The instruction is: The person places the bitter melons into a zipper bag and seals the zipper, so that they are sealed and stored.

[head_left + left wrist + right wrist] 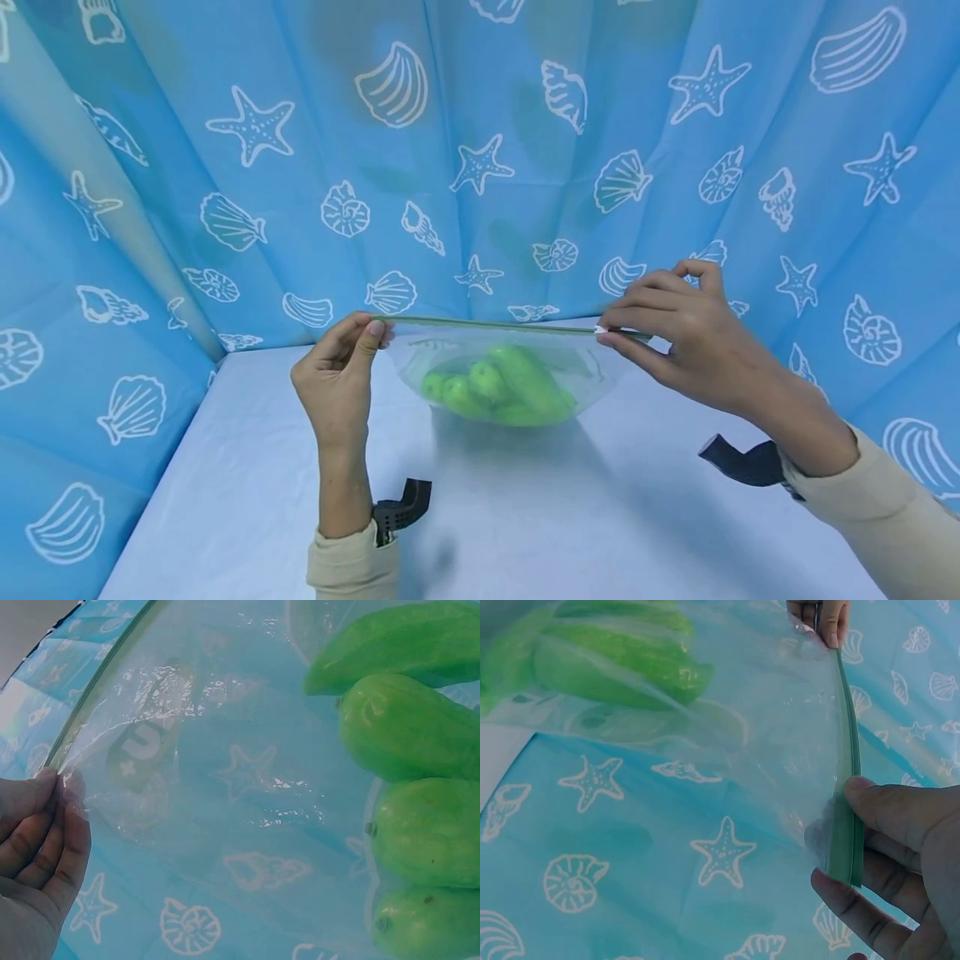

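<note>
A clear zip bag hangs with its green zip strip stretched level between both hands. Several smooth green fruits lie at the bottom of it, some with small stem ends in the left wrist view. At the strip's left end, the left hand pinches the corner between thumb and fingers. The right hand pinches the strip near its other end, beside a small white slider. From the right wrist, the thumb lies on one face of the green strip and fingers lie behind it.
Below the bag is a table with a white cover, where the bag's shadow falls. A blue curtain with white shells and starfish surrounds the back and sides. Black wrist mounts stick out from both beige sleeves.
</note>
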A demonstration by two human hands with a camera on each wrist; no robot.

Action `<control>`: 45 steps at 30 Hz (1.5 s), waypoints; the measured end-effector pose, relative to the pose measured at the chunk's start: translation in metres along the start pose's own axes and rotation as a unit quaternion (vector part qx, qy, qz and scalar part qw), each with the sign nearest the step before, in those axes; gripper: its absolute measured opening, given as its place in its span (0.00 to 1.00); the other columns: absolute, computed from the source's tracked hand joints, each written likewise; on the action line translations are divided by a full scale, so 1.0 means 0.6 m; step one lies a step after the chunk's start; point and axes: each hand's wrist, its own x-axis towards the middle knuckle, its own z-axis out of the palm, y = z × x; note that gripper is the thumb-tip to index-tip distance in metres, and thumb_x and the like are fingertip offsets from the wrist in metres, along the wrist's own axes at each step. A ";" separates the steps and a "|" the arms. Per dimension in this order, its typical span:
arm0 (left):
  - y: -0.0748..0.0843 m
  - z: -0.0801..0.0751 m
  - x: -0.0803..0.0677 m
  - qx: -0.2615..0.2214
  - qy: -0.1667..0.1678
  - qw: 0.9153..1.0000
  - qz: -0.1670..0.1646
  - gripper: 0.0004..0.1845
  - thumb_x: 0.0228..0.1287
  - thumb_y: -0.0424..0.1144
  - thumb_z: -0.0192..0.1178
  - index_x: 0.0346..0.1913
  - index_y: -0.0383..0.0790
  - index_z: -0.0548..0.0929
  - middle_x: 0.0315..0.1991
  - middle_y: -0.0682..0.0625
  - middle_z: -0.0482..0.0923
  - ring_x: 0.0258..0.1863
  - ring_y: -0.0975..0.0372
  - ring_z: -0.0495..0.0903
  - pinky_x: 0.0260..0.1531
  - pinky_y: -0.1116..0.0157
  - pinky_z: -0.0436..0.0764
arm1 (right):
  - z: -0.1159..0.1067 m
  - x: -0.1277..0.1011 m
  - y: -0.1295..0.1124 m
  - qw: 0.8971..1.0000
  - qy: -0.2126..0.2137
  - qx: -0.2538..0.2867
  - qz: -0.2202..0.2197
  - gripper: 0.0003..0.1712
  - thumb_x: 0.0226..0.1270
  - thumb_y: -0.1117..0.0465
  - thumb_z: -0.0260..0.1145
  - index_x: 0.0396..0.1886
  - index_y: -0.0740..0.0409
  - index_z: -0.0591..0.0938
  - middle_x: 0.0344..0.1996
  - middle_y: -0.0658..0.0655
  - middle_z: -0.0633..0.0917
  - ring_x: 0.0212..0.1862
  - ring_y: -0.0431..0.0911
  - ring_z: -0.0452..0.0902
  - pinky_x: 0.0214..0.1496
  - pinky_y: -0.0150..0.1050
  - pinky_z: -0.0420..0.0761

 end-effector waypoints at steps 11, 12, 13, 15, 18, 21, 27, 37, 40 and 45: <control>-0.018 -0.007 -0.009 -0.001 0.004 1.000 -0.012 0.08 0.55 0.26 0.61 0.38 0.27 0.83 0.29 0.35 0.82 0.27 0.56 0.81 0.33 0.66 0.80 | -0.004 -0.029 0.007 1.000 -0.003 -0.006 0.012 0.10 0.53 0.56 0.68 0.35 0.54 0.87 0.29 0.50 0.84 0.40 0.47 0.74 0.46 0.59 0.56; -0.024 -0.008 -0.011 -0.002 0.004 1.000 -0.013 0.08 0.55 0.27 0.61 0.39 0.28 0.83 0.29 0.36 0.82 0.27 0.56 0.81 0.33 0.66 0.80 | -0.004 -0.031 0.008 1.000 -0.002 -0.006 0.013 0.10 0.53 0.56 0.68 0.34 0.54 0.87 0.29 0.49 0.84 0.40 0.47 0.74 0.46 0.59 0.56; -0.029 -0.010 -0.012 -0.004 0.005 1.000 -0.015 0.08 0.55 0.27 0.61 0.38 0.29 0.84 0.29 0.37 0.82 0.27 0.56 0.81 0.33 0.66 0.80 | -0.004 -0.034 0.008 1.000 -0.002 -0.005 0.014 0.10 0.53 0.56 0.68 0.34 0.54 0.87 0.29 0.49 0.84 0.40 0.47 0.74 0.46 0.59 0.56; -0.040 -0.014 -0.015 -0.005 0.007 1.000 -0.020 0.08 0.55 0.29 0.62 0.39 0.32 0.84 0.29 0.38 0.82 0.27 0.56 0.82 0.34 0.65 0.80 | -0.004 -0.039 0.009 1.000 -0.002 -0.005 0.016 0.11 0.54 0.55 0.67 0.35 0.54 0.87 0.29 0.49 0.84 0.40 0.47 0.74 0.46 0.60 0.56; -0.049 -0.018 -0.020 0.000 0.008 1.000 -0.023 0.08 0.56 0.32 0.62 0.39 0.35 0.85 0.29 0.39 0.83 0.28 0.55 0.82 0.34 0.64 0.80 | -0.003 -0.044 0.011 1.000 -0.003 -0.005 0.021 0.13 0.58 0.52 0.65 0.35 0.55 0.87 0.30 0.49 0.84 0.41 0.47 0.74 0.47 0.61 0.55; -0.051 -0.020 -0.022 0.008 0.009 1.000 -0.024 0.08 0.55 0.33 0.63 0.39 0.37 0.85 0.30 0.41 0.83 0.28 0.55 0.82 0.34 0.64 0.80 | -0.003 -0.047 0.011 1.000 -0.001 -0.004 0.025 0.20 0.63 0.45 0.58 0.35 0.55 0.87 0.30 0.49 0.84 0.41 0.47 0.74 0.48 0.61 0.55; -0.027 -0.020 -0.021 0.013 -0.014 0.999 -0.029 0.08 0.56 0.30 0.62 0.39 0.32 0.84 0.30 0.39 0.83 0.28 0.56 0.82 0.34 0.66 0.80 | -0.003 -0.055 0.012 1.000 -0.001 -0.004 0.031 0.26 0.66 0.41 0.52 0.35 0.55 0.87 0.30 0.49 0.84 0.40 0.46 0.74 0.46 0.58 0.57; 0.031 -0.047 -0.030 0.086 -0.148 0.984 -0.054 0.09 0.57 0.29 0.61 0.41 0.31 0.82 0.29 0.44 0.83 0.30 0.56 0.82 0.36 0.67 0.79 | -0.011 -0.090 0.001 0.991 -0.050 0.063 0.111 0.23 0.43 0.65 0.74 0.43 0.47 0.84 0.32 0.37 0.79 0.33 0.31 0.72 0.29 0.22 0.69; 0.035 -0.044 -0.026 0.095 -0.162 0.982 -0.037 0.09 0.56 0.28 0.61 0.41 0.31 0.82 0.29 0.44 0.83 0.30 0.57 0.82 0.36 0.67 0.79 | -0.010 -0.090 -0.004 0.989 -0.064 0.086 0.101 0.20 0.42 0.64 0.74 0.40 0.46 0.84 0.33 0.36 0.79 0.33 0.29 0.72 0.25 0.20 0.69; 0.024 -0.032 0.019 0.116 -0.180 0.977 -0.005 0.09 0.57 0.29 0.61 0.41 0.30 0.82 0.31 0.44 0.83 0.31 0.58 0.82 0.35 0.68 0.79 | -0.008 -0.049 0.024 0.991 -0.069 0.067 0.091 0.13 0.45 0.64 0.73 0.35 0.49 0.86 0.31 0.40 0.81 0.28 0.30 0.71 0.23 0.22 0.69</control>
